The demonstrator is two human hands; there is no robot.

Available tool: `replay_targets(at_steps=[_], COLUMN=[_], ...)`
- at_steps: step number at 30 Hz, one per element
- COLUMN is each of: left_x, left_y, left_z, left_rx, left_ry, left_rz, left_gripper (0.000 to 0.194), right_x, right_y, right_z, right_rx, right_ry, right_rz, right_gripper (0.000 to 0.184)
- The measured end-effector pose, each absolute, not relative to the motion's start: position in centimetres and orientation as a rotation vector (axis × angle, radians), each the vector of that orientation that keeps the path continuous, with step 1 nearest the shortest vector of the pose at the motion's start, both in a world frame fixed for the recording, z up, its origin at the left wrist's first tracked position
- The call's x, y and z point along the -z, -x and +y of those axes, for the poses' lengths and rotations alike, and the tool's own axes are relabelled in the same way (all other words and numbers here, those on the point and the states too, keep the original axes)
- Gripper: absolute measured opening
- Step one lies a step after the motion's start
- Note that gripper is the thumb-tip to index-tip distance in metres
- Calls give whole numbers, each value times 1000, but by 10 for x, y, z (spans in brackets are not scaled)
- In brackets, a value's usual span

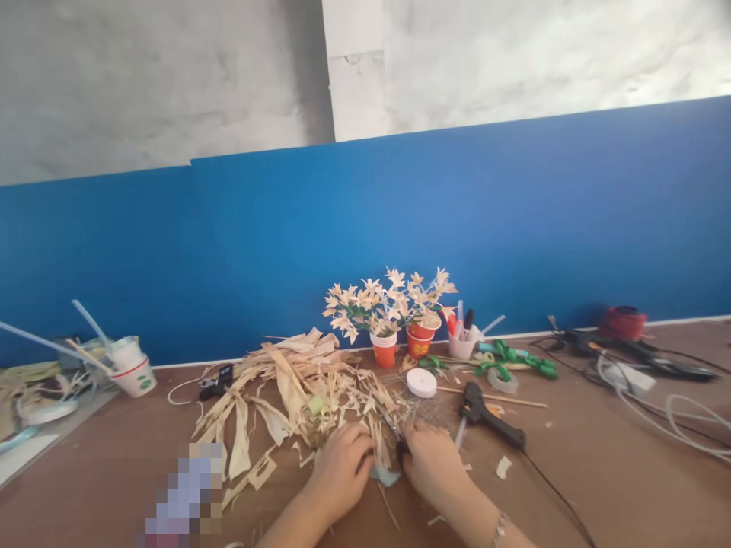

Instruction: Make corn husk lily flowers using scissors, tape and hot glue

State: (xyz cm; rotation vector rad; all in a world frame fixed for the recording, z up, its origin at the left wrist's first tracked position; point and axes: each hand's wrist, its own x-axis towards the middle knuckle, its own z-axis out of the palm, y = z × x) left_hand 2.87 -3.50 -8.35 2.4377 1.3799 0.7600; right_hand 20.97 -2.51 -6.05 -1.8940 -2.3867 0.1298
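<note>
My left hand (338,468) rests on the brown table at the near edge of a heap of dried corn husks (291,392), its fingers curled over husk strips. My right hand (432,463) is closed on a pair of scissors (395,434) whose blades point up and left into the husks. A small pale husk scrap (386,476) lies between the two hands. Just beyond my right hand lie a black glue gun (489,415) and a white roll of tape (421,383).
Husk flowers in two orange cups (400,346) stand against the blue wall panel. A cup of pens (461,342), green ribbon (517,364), cables and a red spool (625,323) lie right. Paper cups with straws (131,369) stand left. A blurred patch (183,495) sits near left.
</note>
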Motion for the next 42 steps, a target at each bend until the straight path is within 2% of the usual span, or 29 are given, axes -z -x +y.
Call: replay_targets(at_steps=[4, 9, 11, 17, 24, 29, 37, 42], left_x=[83, 84, 88, 98, 97, 92, 92, 89], left_y=[-23, 7, 22, 49, 47, 45, 44, 42], left_z=[-29, -7, 2, 16, 16, 15, 15, 12], left_rx=[-1027, -1340, -1314, -1280, -952, -907, -1456, -1598], left_ry=[-2425, -2316, -2268, -2071, -1842, -1769, -1798, -1766], left_rz=[1472, 1837, 1964, 2179, 2383, 2441, 2333, 2295], left_gripper=[22, 34, 41, 38, 38, 37, 38, 37], right_x=[57, 57, 59, 68, 80, 83, 79, 76], right_y=[-215, -221, -223, -225, -232, -235, -233, -232], right_z=[-22, -16, -15, -13, -6, -2, -4, -6], right_rx=[-100, -112, -128, -67, 91, 110, -62, -95], right_ry=[1931, 1921, 1889, 1780, 1653, 1527, 1384, 1450], right_rz=[-2365, -2277, -2228, -2141, -2112, -2082, -2074, -1995], right_gripper=[32, 31, 32, 34, 37, 37, 34, 43])
